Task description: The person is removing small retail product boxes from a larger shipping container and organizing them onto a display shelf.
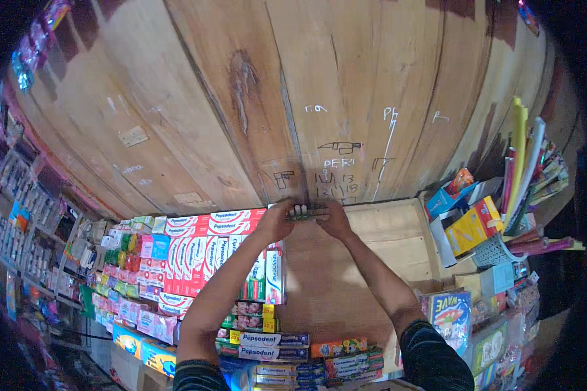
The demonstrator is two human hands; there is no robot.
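The left hand [279,221] and the right hand [334,221] meet at the back edge of the wooden shelf [339,280], right by the plank wall [332,78], fingers curled narrowly around a small greenish bundle [314,213] between them; it is too small and blurred to name surely, though it may be a few slim packs. Along the shelf's left side stand red-and-white boxes [192,260], reaching up to the back edge. Toward the front edge lie dark blue-and-white boxes [261,340], with an orange box [339,347] just right of them. Beyond the back right corner, a yellow box [469,229] leans near a pale woven basket [496,253]
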